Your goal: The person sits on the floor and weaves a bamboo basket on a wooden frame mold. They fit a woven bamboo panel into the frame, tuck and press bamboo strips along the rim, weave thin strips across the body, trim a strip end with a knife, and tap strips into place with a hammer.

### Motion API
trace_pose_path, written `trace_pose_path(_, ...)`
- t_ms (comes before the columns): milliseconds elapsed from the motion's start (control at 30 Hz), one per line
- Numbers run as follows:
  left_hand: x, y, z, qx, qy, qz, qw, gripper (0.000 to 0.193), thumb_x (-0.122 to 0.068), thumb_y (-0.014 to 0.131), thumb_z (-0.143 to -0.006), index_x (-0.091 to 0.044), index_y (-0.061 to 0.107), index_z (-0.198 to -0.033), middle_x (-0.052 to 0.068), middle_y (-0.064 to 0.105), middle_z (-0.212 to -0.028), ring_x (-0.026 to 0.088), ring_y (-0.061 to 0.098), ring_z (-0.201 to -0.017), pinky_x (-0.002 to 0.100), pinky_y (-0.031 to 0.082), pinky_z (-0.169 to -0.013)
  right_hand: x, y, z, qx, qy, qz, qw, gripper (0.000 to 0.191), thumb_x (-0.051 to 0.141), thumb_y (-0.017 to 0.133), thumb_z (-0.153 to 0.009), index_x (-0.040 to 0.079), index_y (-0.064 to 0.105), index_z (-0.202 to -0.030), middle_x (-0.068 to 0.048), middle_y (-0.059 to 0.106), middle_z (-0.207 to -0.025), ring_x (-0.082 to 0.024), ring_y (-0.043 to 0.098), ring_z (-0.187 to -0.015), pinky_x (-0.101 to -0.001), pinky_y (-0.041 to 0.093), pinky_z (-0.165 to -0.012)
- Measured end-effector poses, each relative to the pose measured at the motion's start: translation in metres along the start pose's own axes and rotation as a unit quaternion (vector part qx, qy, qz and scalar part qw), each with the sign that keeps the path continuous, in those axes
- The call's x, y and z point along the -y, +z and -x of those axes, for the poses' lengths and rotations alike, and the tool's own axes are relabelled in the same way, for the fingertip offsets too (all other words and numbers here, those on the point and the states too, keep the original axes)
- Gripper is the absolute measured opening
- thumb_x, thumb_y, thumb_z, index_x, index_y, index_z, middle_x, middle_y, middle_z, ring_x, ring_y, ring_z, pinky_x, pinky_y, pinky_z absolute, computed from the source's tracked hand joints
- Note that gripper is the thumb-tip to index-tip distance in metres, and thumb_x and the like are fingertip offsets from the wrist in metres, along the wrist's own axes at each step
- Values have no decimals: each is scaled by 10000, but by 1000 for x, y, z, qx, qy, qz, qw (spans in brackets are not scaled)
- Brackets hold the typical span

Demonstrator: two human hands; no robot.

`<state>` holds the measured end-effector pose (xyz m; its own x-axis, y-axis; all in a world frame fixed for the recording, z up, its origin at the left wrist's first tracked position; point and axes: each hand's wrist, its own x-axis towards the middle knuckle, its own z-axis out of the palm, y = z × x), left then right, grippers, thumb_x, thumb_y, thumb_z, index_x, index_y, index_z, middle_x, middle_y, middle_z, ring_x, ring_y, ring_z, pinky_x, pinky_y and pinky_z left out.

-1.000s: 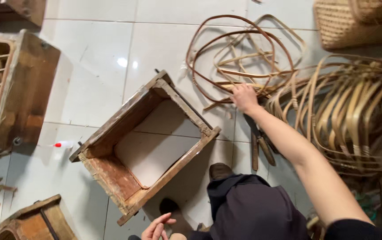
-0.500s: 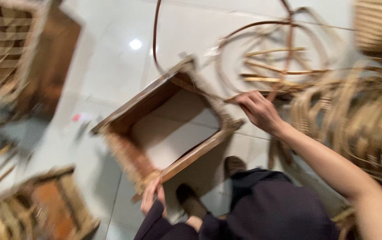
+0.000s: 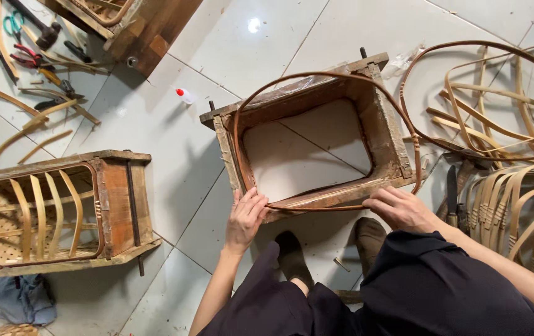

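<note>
A bent cane hoop [image 3: 326, 78], brown and rounded at its corners, lay on the top edges of an open wooden frame mould [image 3: 385, 134] that stood on the white tiled floor [image 3: 174, 180]. The hoop followed the mould's far and side walls, and its near run crossed just above the mould's near wall, right between the two hands. The left hand [image 3: 246, 219] was at the near left corner, its fingers curled over the hoop and the mould's edge, a grip clenched on the cane there. The right hand [image 3: 397, 208] was at the near right corner, fingers folded down onto the hoop's near run; its grip also grasped the cane, pressing it against the wood. Below the hands the person's dark garment [image 3: 416, 292] and two dark shoes [image 3: 292, 255] showed, close against the mould's near side.

To the right of the mould, more cane hoops and flat splints [image 3: 497, 106] lay in a loose heap on the floor, and a half-woven basket frame of pale ribs [image 3: 522, 218] stood at the right edge, near the right forearm. A dark-handled knife [image 3: 452, 190] lay between the mould and that basket frame. A small white bottle with a red cap [image 3: 185, 96] lay on the tiles beyond the mould's left corner. To the left stood a second wooden mould with pale splints inside [image 3: 62, 211], well apart from the hands. At the upper left, pliers, scissors and offcuts [image 3: 31, 59] were scattered beside a third wooden mould [image 3: 136, 25].
</note>
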<state>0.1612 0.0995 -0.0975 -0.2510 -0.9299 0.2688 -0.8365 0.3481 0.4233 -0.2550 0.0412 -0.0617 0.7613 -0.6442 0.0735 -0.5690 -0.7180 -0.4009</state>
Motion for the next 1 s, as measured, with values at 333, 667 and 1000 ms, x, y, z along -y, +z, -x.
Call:
trace_pose_path(333, 1, -7, 10, 46, 2, 27, 999, 648, -411, 871, -702, -16, 618, -1150, 126, 618, -1166, 311, 541, -1243, 538, 326, -1150, -37, -26, -65, 40, -37, -48, 997, 268, 55, 635, -878, 116, 680, -1136, -68, 649, -1027, -243, 620, -967, -360, 539, -847)
trace_pose_path(667, 7, 3, 21, 52, 23, -84, 995, 682, -476, 828, -651, -77, 696, -1189, 46, 657, -1137, 242, 598, -1148, 448, 375, -1193, -45, -18, -84, 111, -30, -112, 987, 335, 117, 689, -792, 116, 676, -1127, -48, 625, -1048, -261, 607, -995, -365, 541, -869)
trace_pose_path(1000, 4, 6, 29, 47, 41, -85, 994, 602, -489, 784, -719, -77, 714, -1152, 60, 675, -1166, 259, 600, -1135, 475, 395, -1159, -37, -9, -61, 91, 4, -81, 993, 256, 189, 675, -886, 148, 684, -1139, -50, 626, -1106, -251, 607, -1071, -397, 501, -949)
